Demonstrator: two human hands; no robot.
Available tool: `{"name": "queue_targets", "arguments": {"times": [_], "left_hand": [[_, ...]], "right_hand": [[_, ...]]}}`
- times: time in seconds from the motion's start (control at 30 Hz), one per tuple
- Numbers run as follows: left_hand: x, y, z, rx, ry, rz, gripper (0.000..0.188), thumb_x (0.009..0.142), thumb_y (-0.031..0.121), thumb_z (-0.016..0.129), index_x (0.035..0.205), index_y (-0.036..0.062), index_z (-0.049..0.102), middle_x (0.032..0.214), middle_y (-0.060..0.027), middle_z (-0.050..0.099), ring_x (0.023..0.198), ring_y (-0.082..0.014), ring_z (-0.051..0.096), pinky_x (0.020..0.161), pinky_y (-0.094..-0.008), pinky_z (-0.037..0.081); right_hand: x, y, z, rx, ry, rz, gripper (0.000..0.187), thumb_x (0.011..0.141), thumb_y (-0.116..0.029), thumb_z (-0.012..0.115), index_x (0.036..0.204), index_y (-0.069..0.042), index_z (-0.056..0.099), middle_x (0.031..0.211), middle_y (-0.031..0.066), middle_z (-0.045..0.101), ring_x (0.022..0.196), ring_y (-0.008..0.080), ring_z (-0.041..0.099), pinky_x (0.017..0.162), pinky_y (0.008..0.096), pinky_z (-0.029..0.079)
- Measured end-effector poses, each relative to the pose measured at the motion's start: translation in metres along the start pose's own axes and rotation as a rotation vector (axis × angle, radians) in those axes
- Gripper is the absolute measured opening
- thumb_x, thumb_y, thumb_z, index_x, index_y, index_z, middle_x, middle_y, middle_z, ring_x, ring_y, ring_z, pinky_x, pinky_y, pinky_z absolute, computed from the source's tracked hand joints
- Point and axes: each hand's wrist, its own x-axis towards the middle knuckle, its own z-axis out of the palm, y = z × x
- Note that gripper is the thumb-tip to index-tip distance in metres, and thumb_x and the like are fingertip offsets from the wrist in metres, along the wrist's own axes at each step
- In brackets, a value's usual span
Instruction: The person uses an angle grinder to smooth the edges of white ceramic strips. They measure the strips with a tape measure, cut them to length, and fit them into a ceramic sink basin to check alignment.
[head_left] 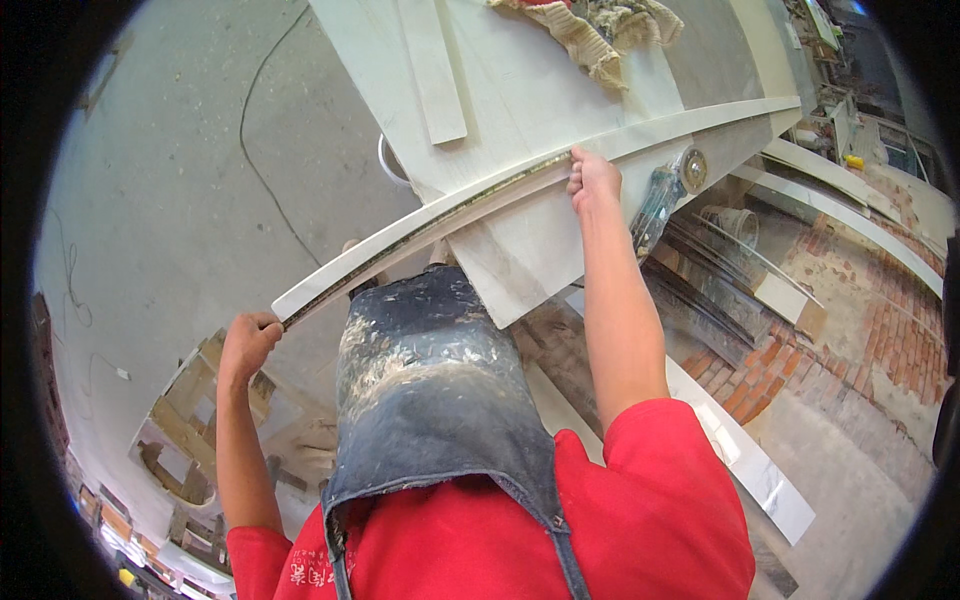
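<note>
A long, narrow white strip of stone or tile [500,177] slants across a pale worktable [530,265], its near edge dark and rough. My left hand [250,345] is closed on the strip's left end, which sticks out past the table over the floor. Farther along, my right hand [595,182] grips the strip's near edge with curled fingers. The strip's far right end reaches the table's right side. An angle grinder [655,208] with a round disc lies on the table's edge, just right of my right forearm.
A narrow white offcut [432,75] and a crumpled knitted cloth [590,40] lie on the table's far part. A black cable [250,150] crosses the floor on the left. Wooden frames [175,440] stand lower left. Long slabs [850,215] and bricks [765,380] lie to the right.
</note>
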Motion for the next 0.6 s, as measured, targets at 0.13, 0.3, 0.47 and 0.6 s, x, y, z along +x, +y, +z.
{"name": "queue_targets", "arguments": {"times": [0.13,0.3,0.47,0.6], "left_hand": [[-0.002,0.003,-0.002,0.011,0.006,-0.003,0.025,0.077,0.019,0.06,0.079,-0.0061,0.064,0.061,-0.0105,0.052,0.06,-0.0168,0.053,0.059,-0.0358,0.044],[-0.008,0.002,-0.007,0.03,0.017,0.016,0.026,0.077,0.019,0.062,0.08,-0.0069,0.063,0.063,-0.0137,0.053,0.061,-0.0193,0.055,0.062,-0.0377,0.046],[-0.022,0.007,-0.016,0.152,-0.006,0.029,0.028,0.081,0.02,0.065,0.093,-0.0039,0.072,0.074,-0.0192,0.066,0.071,-0.0252,0.065,0.073,-0.0395,0.053],[-0.05,0.032,-0.029,0.058,-0.036,0.111,0.04,0.083,0.022,0.069,0.116,0.0001,0.071,0.093,-0.0191,0.073,0.083,-0.0269,0.068,0.081,-0.0373,0.054]], "right_hand": [[0.003,0.008,-0.009,-0.003,0.016,0.035,0.015,0.093,-0.013,0.072,0.085,-0.007,0.062,0.061,-0.0066,0.043,0.046,0.0058,0.033,0.04,0.0249,0.022],[-0.022,0.016,-0.034,-0.01,0.102,0.02,0.016,0.092,-0.015,0.074,0.085,-0.005,0.064,0.061,-0.0056,0.043,0.046,0.0063,0.033,0.042,0.0252,0.024],[-0.049,0.016,-0.051,0.022,0.057,0.018,0.019,0.092,-0.021,0.077,0.091,-0.004,0.068,0.062,-0.0047,0.045,0.046,0.0077,0.036,0.042,0.0257,0.028],[-0.07,0.025,-0.063,0.066,-0.094,-0.006,0.023,0.092,-0.025,0.078,0.089,-0.005,0.068,0.063,-0.0036,0.05,0.048,0.0089,0.043,0.044,0.0258,0.035]]}}
